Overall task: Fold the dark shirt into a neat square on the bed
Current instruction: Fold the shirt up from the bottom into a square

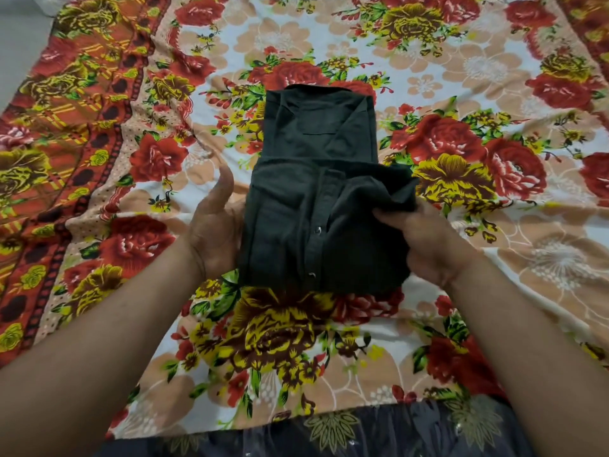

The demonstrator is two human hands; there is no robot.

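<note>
Head cam: your dark shirt sits mid-bed on the floral sheet, already narrowed to a long strip running away from you. The far half lies flat w/ collar end furthest out and a chest pocket facing up. The near half is doubled back over itself, w/ the button strip showing and two shiny snaps in a line down it. The near edge rests on the big yellow-brown rose print just in front of you.

Your L hand is wide: palm turned toward the shirt's left edge and touching it, thumb straight up and off the cloth. The fingers go under the fabric, so they're hidden.

Your R hand is closed on the shirt. Thumb and fingers pinch a bunched fold at the right edge, and that corner is lifted and crumpled, not flat. The wad of cloth sticks out past the strip's right side.

Both forearms come in from the bottom corners, bare. Along the bottom edge there's dark clothing w/ a pale leaf print, overlapping the sheet's near hem. The sheet has a red-orange border band down the left, wrinkled.
</note>
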